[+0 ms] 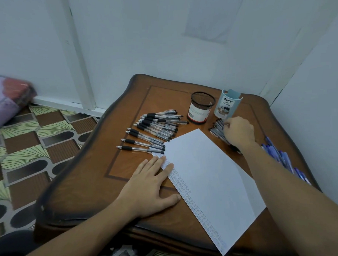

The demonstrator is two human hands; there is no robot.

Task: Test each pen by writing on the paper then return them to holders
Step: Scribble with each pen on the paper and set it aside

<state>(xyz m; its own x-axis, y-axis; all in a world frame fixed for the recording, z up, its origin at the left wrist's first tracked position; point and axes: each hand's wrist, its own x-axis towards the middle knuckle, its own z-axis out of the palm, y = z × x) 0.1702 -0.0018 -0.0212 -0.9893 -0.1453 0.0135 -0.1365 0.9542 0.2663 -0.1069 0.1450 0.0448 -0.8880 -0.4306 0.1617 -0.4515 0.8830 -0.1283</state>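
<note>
A white sheet of paper (208, 176) lies on the wooden table (86, 188), with a column of small writing down its left edge. My left hand (149, 184) rests flat on that edge, fingers straight. My right hand (239, 132) reaches over a pile of dark pens (217, 128) beside the holders, its fingers curled and touching them; whether they grip one is hidden. A spread of black-grip pens (154, 128) lies left of the paper. Behind stand a black mesh holder (201, 107) and a light blue holder (227, 104).
Several blue pens (280, 156) lie along the table's right edge, under my right forearm. White walls close in behind and to the right. Patterned floor (30, 144) and a purple bundle (8, 99) lie to the left.
</note>
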